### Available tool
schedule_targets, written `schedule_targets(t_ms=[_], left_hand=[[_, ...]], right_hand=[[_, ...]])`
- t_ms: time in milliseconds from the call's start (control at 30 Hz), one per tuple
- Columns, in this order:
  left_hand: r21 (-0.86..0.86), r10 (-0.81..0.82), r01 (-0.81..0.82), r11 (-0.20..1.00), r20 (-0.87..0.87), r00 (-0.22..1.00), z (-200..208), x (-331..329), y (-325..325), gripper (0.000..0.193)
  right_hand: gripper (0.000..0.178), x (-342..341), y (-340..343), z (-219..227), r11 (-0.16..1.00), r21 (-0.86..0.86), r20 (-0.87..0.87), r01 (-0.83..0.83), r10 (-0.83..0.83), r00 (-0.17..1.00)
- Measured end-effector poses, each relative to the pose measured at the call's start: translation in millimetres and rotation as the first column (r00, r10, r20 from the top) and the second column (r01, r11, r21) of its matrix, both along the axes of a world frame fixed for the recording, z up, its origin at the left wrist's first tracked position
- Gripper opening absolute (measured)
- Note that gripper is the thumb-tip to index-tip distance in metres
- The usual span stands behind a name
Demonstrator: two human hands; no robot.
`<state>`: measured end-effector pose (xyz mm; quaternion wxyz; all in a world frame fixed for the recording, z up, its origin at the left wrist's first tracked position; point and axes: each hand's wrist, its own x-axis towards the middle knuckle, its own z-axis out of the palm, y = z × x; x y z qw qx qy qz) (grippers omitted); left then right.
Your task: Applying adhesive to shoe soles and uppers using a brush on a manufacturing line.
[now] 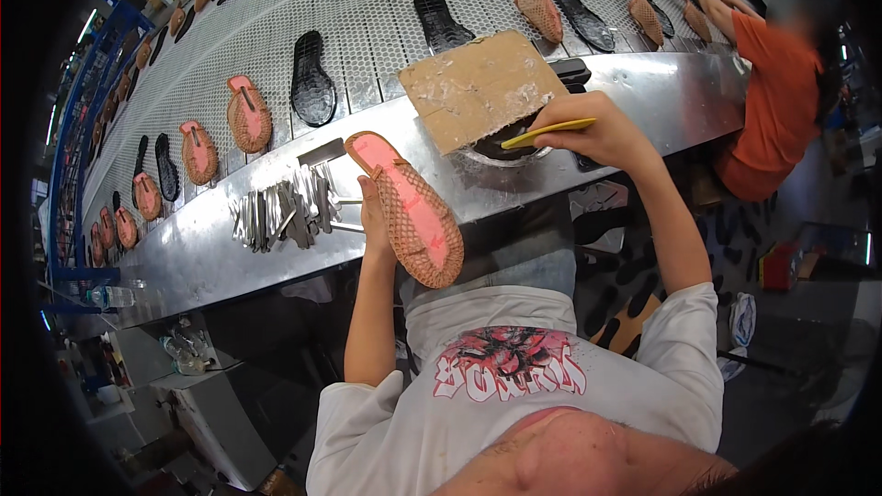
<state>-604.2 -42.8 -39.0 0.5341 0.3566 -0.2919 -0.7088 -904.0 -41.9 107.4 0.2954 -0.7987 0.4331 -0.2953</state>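
Metal ledge along a pale mesh belt; footwear lined up near the belt's edge.
Belt: black soles and tan woven sandals with pink insoles, toes mostly toward the ledge, some sole and sandal side by side; row runs off left and right. Ledge: loose pile of thin metal strips left of centre; round bowl near front edge, partly covered by smeared cardboard.

The latticed shoe is tan and pink, the tool yellow, the cardboard brown.
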Motion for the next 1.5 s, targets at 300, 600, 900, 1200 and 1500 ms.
schedule_targets(t_ms=[300, 600, 900, 1200, 1500], left_hand=[[-0.041, -0.033, 0.033, 0.999, -0.005, 0.999, -3, 1, 2, 0.067], [-0.032, -0.03, 0.031, 0.999, 0.019, 0.999, 6, -2, 3, 0.068], [0.019, -0.038, 0.041, 0.999, -0.14, 0.989, 16, 0, 12, 0.067], [0.104, -0.214, 0.242, 0.965, -0.23, 0.949, 65, -20, 27, 0.066], [0.006, -0.224, 0.224, 0.974, -0.06, 0.973, 59, -25, 23, 0.067]], right_hand=[[0.014, 10, -13, -21, 0.98, 0.182, 0.007, 0.086, -0.089, 0.996], [0.031, 13, -25, -31, 0.997, 0.028, 0.111, 0.07, -0.072, 0.991], [0.031, 38, -4, -22, 0.741, 0.671, 0.596, -0.001, -0.539, 0.596], [0.015, 90, 45, -19, 0.961, 0.275, 0.71, 0.036, -0.228, 0.666], [0.016, 85, 51, 3, 0.965, -0.168, 0.283, -0.199, 0.241, 0.928]])
